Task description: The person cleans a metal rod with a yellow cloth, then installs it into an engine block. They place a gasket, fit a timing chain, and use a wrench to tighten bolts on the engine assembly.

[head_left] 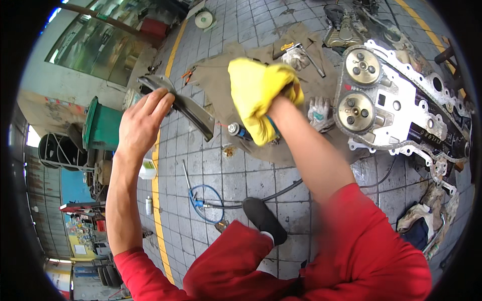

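My left hand is closed over the upper end of a dark, curved metal part, which looks like a pan or cover seen nearly edge-on. It is held up off the floor and tilted. A yellow cloth is bunched around my right hand, whose fingers are mostly hidden in its folds. The cloth hangs in the air to the right of the metal part, apart from it. Just below the cloth, a spray can stands on the floor.
An engine with two round gears stands at the right. On a brown floor sheet lie work gloves, a ratchet and orange-handled pliers. A blue air gun trails its hose below. A green bin stands left.
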Demonstrator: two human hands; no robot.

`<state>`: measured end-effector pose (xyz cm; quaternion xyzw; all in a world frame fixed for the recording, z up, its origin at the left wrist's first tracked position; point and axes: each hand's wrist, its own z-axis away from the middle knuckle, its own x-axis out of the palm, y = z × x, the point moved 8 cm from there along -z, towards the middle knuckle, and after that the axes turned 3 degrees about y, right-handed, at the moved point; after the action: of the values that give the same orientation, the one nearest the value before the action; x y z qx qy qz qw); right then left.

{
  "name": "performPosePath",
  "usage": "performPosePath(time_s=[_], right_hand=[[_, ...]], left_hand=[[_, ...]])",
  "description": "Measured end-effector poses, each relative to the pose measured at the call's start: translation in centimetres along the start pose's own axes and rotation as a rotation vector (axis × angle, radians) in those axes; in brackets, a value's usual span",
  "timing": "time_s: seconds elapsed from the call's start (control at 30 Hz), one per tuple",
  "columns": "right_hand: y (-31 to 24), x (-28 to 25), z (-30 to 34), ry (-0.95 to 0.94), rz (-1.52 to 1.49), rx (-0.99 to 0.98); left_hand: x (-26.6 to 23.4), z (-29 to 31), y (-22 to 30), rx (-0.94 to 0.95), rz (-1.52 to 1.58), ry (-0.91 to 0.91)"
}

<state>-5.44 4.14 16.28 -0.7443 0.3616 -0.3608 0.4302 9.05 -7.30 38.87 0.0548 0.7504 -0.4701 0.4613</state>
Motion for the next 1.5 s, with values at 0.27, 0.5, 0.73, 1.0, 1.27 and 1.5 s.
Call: performPosePath(time_s=[0.27,0.5,0.73,1.0,1.27,1.5], right_hand=[[-5.0,2.6,1.0,-0.131,0.975,-0.481],[-4.7,3.3,3.5,-0.123,1.274,-0.476],[3.0,-1.9,3.2,0.04,0.105,-0.235],[2.8,0.3,6.6,-0.015,0.2,0.03],[5.1,0.7,2.2,-0.11,-1.074,0.13],[0.3,1.2,4.8,-0.006,0.172,0.092]], left_hand=[[3.3,-1.4,1.2,0.071,-0.004,-0.049],[7.0,-4.2,2.5,0.093,0.047,0.01],[13.6,-0.4,3.2,-0.926,1.168,0.328],[18.2,-1.0,7.2,-1.144,1.457,0.281],[15.5,-1.4,6.7,-1.076,1.213,0.318],[14.2,-2.2,10.8,-0.776,1.003,0.086]])
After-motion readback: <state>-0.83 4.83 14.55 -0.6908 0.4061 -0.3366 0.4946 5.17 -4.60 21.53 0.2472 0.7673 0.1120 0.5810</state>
